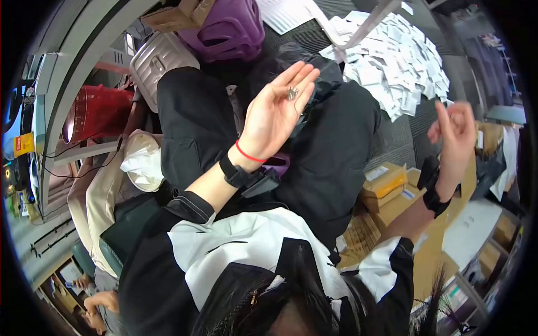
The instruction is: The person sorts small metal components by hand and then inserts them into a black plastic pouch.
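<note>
My left hand (273,116) lies palm up above my lap, its fingers stretched out. Resting on the fingers is a small silvery metal thing (292,93), perhaps a little cluster of pieces; it is too small to name. A red cord and a dark watch (237,175) circle that wrist. Out to the right, my right hand (455,130) is raised in the air, apart from everything. It is blurred, with one finger straight up and others loosely bent; nothing shows in it. A black band (435,203) is around that wrist.
A heap of white packets (392,67) covers the floor at the far right. Open cardboard boxes (388,182) stand near my right knee. To the left are a red bucket (100,113), a lined bin (147,162) and a grey lidded box (162,61). A purple stool (230,28) is ahead.
</note>
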The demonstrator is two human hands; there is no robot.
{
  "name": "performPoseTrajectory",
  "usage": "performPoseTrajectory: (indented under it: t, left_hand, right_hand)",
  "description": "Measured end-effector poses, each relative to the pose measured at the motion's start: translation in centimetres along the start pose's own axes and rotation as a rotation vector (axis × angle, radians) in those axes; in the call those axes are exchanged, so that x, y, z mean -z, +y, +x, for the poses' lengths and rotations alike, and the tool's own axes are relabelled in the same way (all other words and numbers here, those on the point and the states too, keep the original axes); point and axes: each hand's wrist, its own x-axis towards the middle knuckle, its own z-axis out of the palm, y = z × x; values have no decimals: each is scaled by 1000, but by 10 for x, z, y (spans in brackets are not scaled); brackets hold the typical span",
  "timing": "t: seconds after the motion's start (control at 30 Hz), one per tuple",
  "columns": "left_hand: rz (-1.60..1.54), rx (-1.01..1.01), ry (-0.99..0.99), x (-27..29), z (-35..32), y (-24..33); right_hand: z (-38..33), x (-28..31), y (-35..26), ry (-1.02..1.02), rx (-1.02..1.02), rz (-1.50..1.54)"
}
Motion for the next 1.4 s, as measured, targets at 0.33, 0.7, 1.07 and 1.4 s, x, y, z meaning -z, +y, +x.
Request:
performPoseTrajectory:
  t: [0.33, 0.7, 1.07, 1.4]
  left_hand:
    - [-75, -42, -24, -23, 33, 48]
    - [142, -235, 99, 43, 49, 93]
    - [-16, -157, -3, 22, 53, 98]
    - [529, -310, 65, 16, 49, 90]
  right_hand:
    - [16, -131, -136, -617, 190, 185]
    - [50, -268, -57, -638, 167, 248]
    - [54, -275, -67, -378, 158, 290]
    - [49, -256, -83, -198, 156, 432]
